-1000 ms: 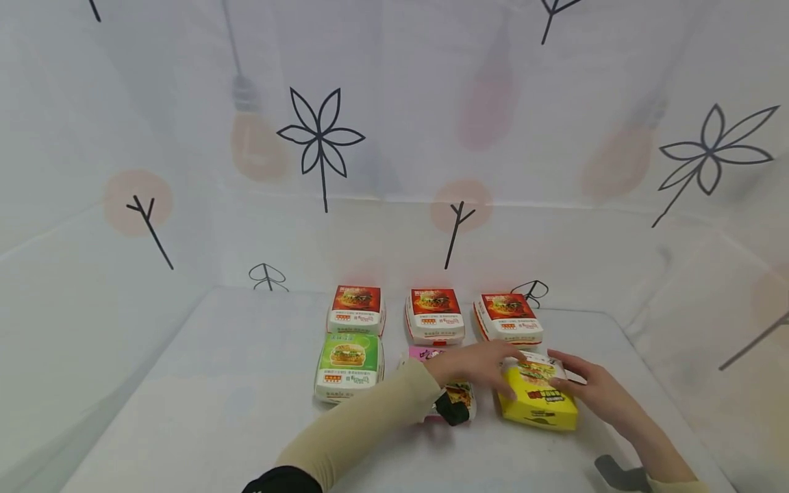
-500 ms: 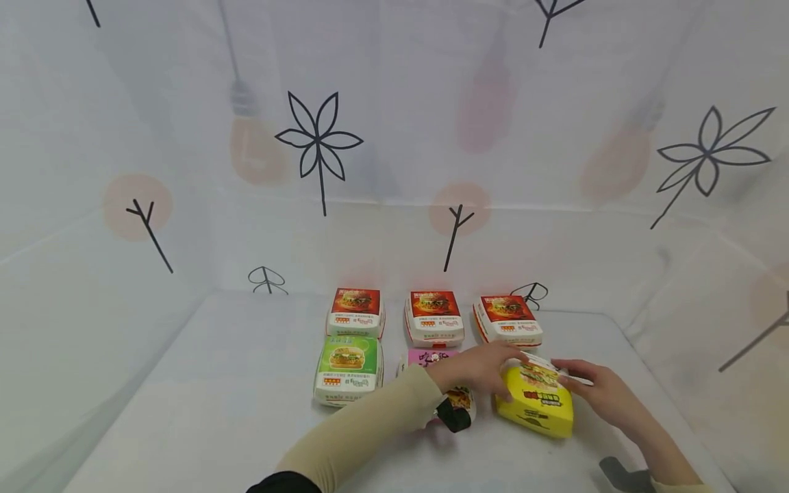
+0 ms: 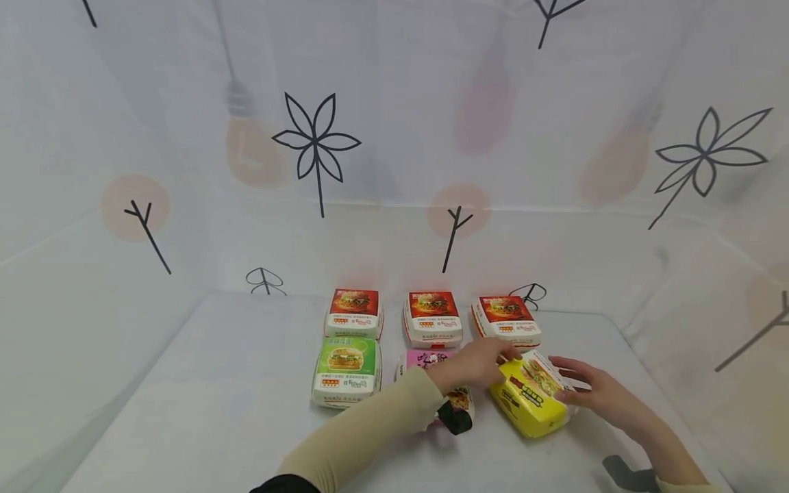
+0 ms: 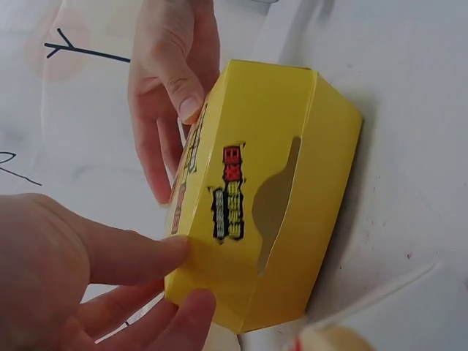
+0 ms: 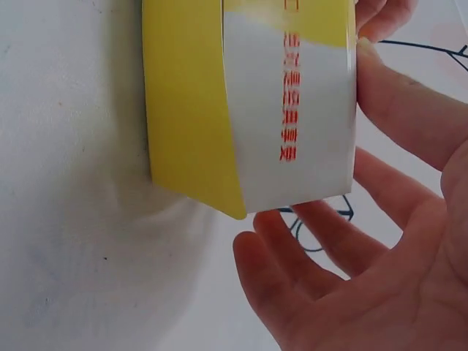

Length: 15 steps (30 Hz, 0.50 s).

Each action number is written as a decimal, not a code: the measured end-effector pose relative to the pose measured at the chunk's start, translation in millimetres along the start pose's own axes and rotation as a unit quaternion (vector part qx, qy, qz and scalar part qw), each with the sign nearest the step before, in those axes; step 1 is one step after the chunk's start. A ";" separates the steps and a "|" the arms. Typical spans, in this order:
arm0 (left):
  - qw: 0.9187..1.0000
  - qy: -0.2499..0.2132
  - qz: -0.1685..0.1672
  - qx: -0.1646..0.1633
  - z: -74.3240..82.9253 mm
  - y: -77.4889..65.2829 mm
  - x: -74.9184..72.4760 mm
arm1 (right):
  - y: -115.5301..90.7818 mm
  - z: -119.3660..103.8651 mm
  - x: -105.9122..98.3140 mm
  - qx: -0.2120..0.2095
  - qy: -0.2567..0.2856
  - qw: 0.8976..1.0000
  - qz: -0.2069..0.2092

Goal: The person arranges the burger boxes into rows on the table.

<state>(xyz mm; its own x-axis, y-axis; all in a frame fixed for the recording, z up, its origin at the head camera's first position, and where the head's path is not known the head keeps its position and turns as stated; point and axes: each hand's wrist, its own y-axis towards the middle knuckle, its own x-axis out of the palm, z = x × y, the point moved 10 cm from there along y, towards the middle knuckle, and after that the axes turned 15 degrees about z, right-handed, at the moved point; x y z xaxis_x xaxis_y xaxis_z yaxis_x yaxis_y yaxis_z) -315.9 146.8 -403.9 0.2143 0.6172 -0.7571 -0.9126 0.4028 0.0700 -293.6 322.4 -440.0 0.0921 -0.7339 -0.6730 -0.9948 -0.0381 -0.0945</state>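
A yellow burger box (image 3: 531,404) with a white back part sits turned at an angle on the white table, on the right of the head view. My left hand (image 3: 473,363) holds its left back corner; in the left wrist view, that hand's thumb and fingertips pinch the box edge. On the opposite side, my right hand (image 3: 600,397) has its thumb on the top edge. In the right wrist view, the fingers of this right hand (image 5: 358,256) reach round behind the box's end. Beneath my left forearm, a pink burger box (image 3: 422,358) is partly hidden.
Three red-topped burger boxes (image 3: 433,318) form a row at the back of the table. A green burger box (image 3: 346,366) stands in front of the left one. Patterned white cloth (image 3: 382,171) encloses the back and sides.
Between my hands the yellow box has turned, its front swinging from facing right to facing left in the head view. It has also come slightly nearer. The other boxes stay in place.
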 end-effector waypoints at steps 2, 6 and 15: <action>1.000 0.001 -0.004 0.004 1.5 -0.5 0.7 | -1.2 -0.1 1.7 -0.004 0.003 1.000 -0.006; 1.000 0.013 -0.019 0.017 3.9 -1.5 5.3 | -4.0 -0.9 5.8 -0.015 0.011 1.000 -0.020; 0.994 0.047 -0.062 0.077 12.2 -5.2 19.9 | -2.6 -1.9 9.8 -0.017 0.011 1.000 -0.018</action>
<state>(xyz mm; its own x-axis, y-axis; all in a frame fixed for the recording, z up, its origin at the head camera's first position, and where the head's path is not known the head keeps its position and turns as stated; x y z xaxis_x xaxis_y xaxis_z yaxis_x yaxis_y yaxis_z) -302.7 165.3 -411.5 0.2816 0.4929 -0.8232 -0.8153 0.5753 0.0655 -290.2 314.1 -445.0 0.1265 -0.7466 -0.6531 -0.9919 -0.0869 -0.0929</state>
